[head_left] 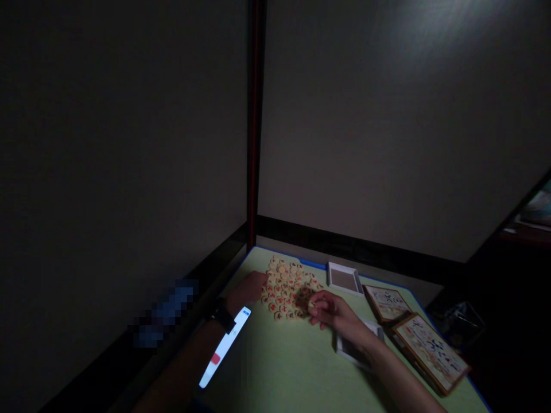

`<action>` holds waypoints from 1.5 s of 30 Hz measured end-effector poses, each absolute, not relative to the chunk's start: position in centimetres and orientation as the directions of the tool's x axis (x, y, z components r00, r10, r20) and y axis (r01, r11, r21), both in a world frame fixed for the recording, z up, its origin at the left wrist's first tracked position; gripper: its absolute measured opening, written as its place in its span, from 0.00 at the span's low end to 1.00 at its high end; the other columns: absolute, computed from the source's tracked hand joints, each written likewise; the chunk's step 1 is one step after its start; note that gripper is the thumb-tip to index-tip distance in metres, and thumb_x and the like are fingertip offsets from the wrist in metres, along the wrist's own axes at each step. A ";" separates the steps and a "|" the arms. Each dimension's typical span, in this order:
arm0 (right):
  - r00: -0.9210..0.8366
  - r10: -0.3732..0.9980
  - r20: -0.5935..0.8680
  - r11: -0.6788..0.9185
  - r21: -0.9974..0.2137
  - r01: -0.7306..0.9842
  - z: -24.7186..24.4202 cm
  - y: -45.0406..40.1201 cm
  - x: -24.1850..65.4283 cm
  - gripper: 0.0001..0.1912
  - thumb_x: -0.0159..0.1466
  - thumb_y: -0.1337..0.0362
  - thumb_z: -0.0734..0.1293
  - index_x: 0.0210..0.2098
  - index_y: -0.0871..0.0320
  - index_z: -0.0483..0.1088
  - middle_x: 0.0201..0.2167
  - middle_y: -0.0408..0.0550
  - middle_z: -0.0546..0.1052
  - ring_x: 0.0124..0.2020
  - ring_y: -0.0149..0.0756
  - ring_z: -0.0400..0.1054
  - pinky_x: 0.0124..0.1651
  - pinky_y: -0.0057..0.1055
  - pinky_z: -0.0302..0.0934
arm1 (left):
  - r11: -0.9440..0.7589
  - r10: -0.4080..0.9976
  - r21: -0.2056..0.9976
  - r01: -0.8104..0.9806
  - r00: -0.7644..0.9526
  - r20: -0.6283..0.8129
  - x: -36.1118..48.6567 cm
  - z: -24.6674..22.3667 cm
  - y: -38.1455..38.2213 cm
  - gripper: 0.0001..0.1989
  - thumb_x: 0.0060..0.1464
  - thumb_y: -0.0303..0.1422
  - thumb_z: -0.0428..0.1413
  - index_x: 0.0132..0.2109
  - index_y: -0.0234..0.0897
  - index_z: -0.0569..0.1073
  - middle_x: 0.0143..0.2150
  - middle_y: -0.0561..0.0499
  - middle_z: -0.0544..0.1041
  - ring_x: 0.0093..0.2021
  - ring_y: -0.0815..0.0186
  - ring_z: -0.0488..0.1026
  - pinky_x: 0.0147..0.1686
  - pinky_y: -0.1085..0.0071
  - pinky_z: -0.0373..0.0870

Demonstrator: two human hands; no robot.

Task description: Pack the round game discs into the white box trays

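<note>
Over the near side of the clustered pieces, toward the tabletop's (293, 361) far left corner, the right hand (333, 312) has its grip closed on a round piece (311, 306), pinched between thumb and fingertips. It looks light, stiff and hard, probably wood or plastic, so a gentle pinch across the rim should hold it; the smooth edge might slip if caught off-centre, but breakage seems unlikely.

Just beyond lie the loose pieces (284, 289), pale discs marked in red or dark characters, close together and best lifted singly by their edges. At their left side is the left hand (249, 289), its fingertips too dark to tell whether they hold anything. A dark watch (224, 315) circles that wrist, with a lit screen (226, 347) just beside it.

Farther out, one white tray (344, 278) sits by the far edge and a second tray (355, 353) lies partly behind the right forearm. Toward the right edge are a smaller-looking printed box (387, 302) and a nearer printed box (430, 351).
</note>
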State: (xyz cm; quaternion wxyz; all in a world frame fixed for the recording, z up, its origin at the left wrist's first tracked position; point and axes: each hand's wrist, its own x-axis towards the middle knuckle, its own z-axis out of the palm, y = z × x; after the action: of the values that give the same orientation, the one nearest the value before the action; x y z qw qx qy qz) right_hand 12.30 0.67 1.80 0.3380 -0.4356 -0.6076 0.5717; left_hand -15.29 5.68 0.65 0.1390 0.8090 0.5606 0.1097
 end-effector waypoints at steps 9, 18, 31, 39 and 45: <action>-0.443 0.860 0.252 0.504 -0.546 0.669 0.4 -0.2 4.5 0.09 0.58 0.65 0.72 0.39 0.55 0.75 0.39 0.48 0.77 0.42 0.40 0.70 0.45 0.33 0.62 | -0.405 0.903 0.400 0.822 0.429 0.032 -15.0 0.4 5.8 0.07 0.52 0.33 0.59 0.39 0.38 0.75 0.40 0.48 0.80 0.42 0.61 0.76 0.39 0.74 0.69; -0.445 0.834 0.325 0.542 -0.343 0.767 -2.1 -0.1 1.2 0.13 0.59 0.65 0.70 0.44 0.50 0.77 0.41 0.50 0.75 0.47 0.45 0.68 0.47 0.36 0.63 | -0.296 0.951 0.313 0.903 0.310 0.005 -16.5 1.8 5.3 0.11 0.47 0.22 0.54 0.38 0.35 0.74 0.38 0.47 0.79 0.40 0.62 0.75 0.38 0.73 0.68; -0.509 0.776 0.372 0.627 -0.370 0.686 -2.4 -0.3 1.7 0.16 0.58 0.71 0.66 0.44 0.51 0.78 0.38 0.49 0.74 0.45 0.43 0.66 0.47 0.36 0.62 | -0.291 0.953 0.238 0.927 0.302 -0.012 -15.7 2.2 5.4 0.09 0.53 0.23 0.51 0.34 0.35 0.76 0.34 0.48 0.79 0.36 0.63 0.75 0.38 0.71 0.68; -0.546 0.553 0.630 0.815 -0.272 0.512 -3.7 -2.0 1.3 0.08 0.61 0.69 0.62 0.29 0.55 0.72 0.29 0.49 0.73 0.38 0.41 0.65 0.42 0.36 0.63 | -0.273 0.962 0.206 0.940 0.265 0.068 -13.8 2.9 7.6 0.10 0.53 0.25 0.53 0.42 0.33 0.76 0.42 0.41 0.79 0.43 0.58 0.75 0.42 0.68 0.68; -0.568 0.499 0.655 0.839 -0.201 0.505 -5.5 -2.5 0.8 0.07 0.59 0.69 0.63 0.26 0.55 0.69 0.27 0.48 0.72 0.36 0.40 0.65 0.43 0.36 0.64 | -0.242 0.970 0.199 0.950 0.237 0.046 -13.1 2.1 7.9 0.11 0.53 0.22 0.51 0.40 0.33 0.76 0.40 0.39 0.79 0.43 0.56 0.76 0.41 0.66 0.67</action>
State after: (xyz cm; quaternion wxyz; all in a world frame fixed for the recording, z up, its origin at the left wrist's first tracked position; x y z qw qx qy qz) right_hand 0.80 -2.50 -5.49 0.3686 -0.2835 -0.8853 -0.0044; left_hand -13.11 7.94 2.14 0.0646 0.7839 0.6123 0.0799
